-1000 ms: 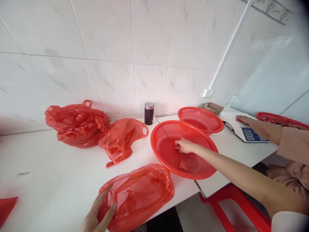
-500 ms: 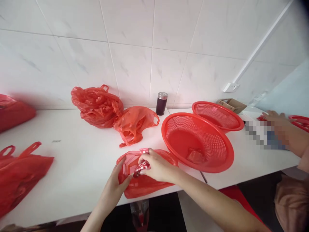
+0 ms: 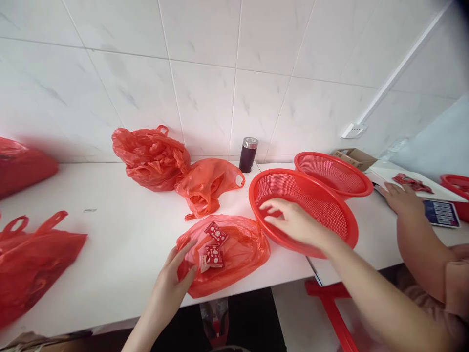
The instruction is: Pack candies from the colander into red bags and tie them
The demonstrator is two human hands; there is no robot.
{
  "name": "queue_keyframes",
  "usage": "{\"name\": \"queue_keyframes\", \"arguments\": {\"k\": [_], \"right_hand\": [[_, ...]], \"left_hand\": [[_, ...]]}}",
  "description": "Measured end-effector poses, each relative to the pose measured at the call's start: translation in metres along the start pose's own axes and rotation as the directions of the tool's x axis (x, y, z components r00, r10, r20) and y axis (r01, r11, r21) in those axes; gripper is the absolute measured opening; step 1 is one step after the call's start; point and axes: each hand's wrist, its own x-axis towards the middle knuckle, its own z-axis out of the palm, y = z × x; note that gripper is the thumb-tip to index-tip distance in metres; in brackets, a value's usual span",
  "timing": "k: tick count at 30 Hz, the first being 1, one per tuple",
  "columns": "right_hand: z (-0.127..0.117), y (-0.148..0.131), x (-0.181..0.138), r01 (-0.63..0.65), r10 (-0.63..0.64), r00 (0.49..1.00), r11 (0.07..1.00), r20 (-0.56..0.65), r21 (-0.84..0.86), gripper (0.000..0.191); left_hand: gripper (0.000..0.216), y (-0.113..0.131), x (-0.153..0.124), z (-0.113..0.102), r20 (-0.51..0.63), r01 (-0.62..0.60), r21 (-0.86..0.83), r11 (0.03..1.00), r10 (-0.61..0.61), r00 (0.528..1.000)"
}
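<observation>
White marbled wall tiles (image 3: 200, 39) are set behind a white table (image 3: 120, 254). Near its front edge, an opened red plastic bag (image 3: 244, 266) is laid, with small red-and-white patterned packets (image 3: 214, 256) held inside. At the bag's left rim, the left hand (image 3: 170, 278) is placed, thumb and fingers spread. Over a red mesh basket (image 3: 331, 217) just right of the bag, the right hand (image 3: 293, 222) is held, fingers loosely parted. Crumpled red bags (image 3: 150, 164) and a dark tumbler (image 3: 248, 159) are set near the wall.
</observation>
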Motion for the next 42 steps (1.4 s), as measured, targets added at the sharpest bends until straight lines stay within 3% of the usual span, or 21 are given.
{"name": "queue_keyframes", "arguments": {"k": [2,4,6,10,14,16,19,21,23,26,31,33,36,39,42], "right_hand": [[-0.02,0.033,0.001,-0.167,0.187,0.978,0.969,0.096,-0.182,0.056],[-0.026,0.064,-0.001,-0.302,0.379,0.897,0.901,0.228,-0.311,0.076],[-0.022,0.087,-0.006,-0.354,0.46,0.843,0.864,0.278,-0.357,0.081],[-0.009,0.108,-0.009,-0.327,0.432,0.862,0.873,0.264,-0.362,0.067],[-0.022,0.116,0.002,-0.25,0.335,0.907,0.916,0.256,-0.313,0.04],[-0.036,0.106,0.006,-0.252,0.285,0.937,0.952,0.203,-0.173,0.034],[-0.048,0.065,0.003,-0.182,0.162,0.979,0.968,0.123,0.173,0.035],[-0.042,0.026,-0.001,-0.052,0.015,0.994,0.935,0.109,0.35,0.039],[-0.024,-0.011,-0.003,0.033,-0.101,0.983,0.922,0.156,0.387,0.042],[0.022,-0.043,0.002,0.091,-0.139,0.965,0.972,0.222,0.215,0.04],[0.082,-0.037,0.018,0.102,-0.044,0.948,0.98,0.315,-0.171,0.044],[0.088,-0.031,0.019,0.059,0.031,0.948,0.96,0.316,-0.272,0.058],[0.085,-0.03,0.012,0.085,0.021,0.965,0.917,0.261,-0.39,0.068],[0.078,-0.032,0.0,0.14,-0.035,0.979,0.83,0.2,-0.539,0.062],[0.073,-0.031,-0.015,0.166,-0.062,0.981,0.752,0.181,-0.638,0.053]], "left_hand": [[0.046,-0.002,-0.002,0.0,0.0,-0.011,0.017,1.0,0.011,1.0],[0.046,-0.006,-0.004,0.0,0.002,-0.005,0.029,1.0,0.005,1.0],[0.047,-0.01,-0.005,0.001,0.009,0.006,0.038,0.999,-0.006,1.0],[0.045,-0.013,-0.005,0.003,0.01,0.006,0.035,0.999,-0.006,1.0],[0.045,-0.011,-0.006,0.003,0.003,0.022,0.041,0.999,-0.023,1.0],[0.046,-0.009,-0.007,0.002,-0.024,0.014,0.036,0.999,-0.013,1.0],[0.047,-0.005,-0.009,0.003,-0.058,0.026,-0.009,1.0,-0.026,0.998],[0.047,-0.001,-0.009,0.004,-0.059,0.024,-0.037,0.999,-0.026,0.998],[0.048,0.003,-0.009,0.006,-0.055,0.01,-0.045,0.999,-0.012,0.998],[0.048,0.006,-0.009,0.007,-0.055,0.011,-0.038,0.999,-0.013,0.998],[0.049,0.003,-0.014,0.002,-0.062,0.015,-0.023,1.0,-0.016,0.998],[0.046,0.0,-0.016,-0.002,-0.068,0.008,-0.013,1.0,-0.009,0.998],[0.043,-0.003,-0.018,-0.007,-0.09,0.027,-0.003,1.0,-0.027,0.996],[0.047,-0.004,-0.017,-0.012,-0.135,0.024,-0.082,0.996,-0.035,0.99],[0.067,-0.008,-0.015,-0.019,-0.132,0.07,-0.248,0.966,-0.106,0.986]]}}
